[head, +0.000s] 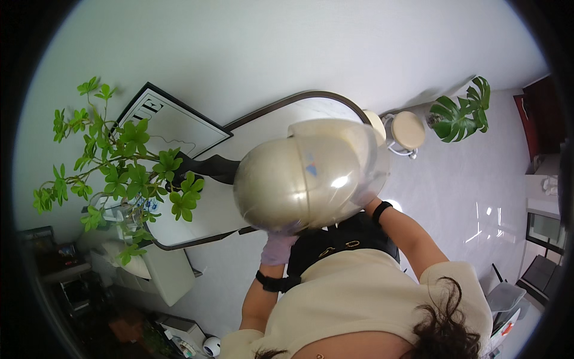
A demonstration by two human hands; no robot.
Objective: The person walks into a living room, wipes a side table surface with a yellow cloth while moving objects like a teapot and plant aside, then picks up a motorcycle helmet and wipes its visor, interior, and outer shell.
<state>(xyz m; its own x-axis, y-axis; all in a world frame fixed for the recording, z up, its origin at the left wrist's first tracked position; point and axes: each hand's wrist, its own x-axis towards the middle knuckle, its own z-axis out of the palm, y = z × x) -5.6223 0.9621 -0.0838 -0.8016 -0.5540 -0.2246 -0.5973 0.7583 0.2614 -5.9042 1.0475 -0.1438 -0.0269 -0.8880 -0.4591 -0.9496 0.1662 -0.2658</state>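
Note:
A glossy beige-silver helmet with a clear visor is held up in front of my waist. It bears a small blue and red mark. My left hand, in a lilac glove, grips its near left edge, with the fingers partly hidden beneath the shell. On the other side my right hand supports it at the visor's near edge; most of that hand is covered by the helmet or seen dimly through the clear plastic. Beneath the helmet stretches a marble-patterned white tabletop with a dark rim.
A leafy green plant spreads over the table's left end. Near it a black-framed picture leans at the wall, beside a dark curved object. Round-topped stools and a monstera plant stand to the right; a pale sofa is lower left.

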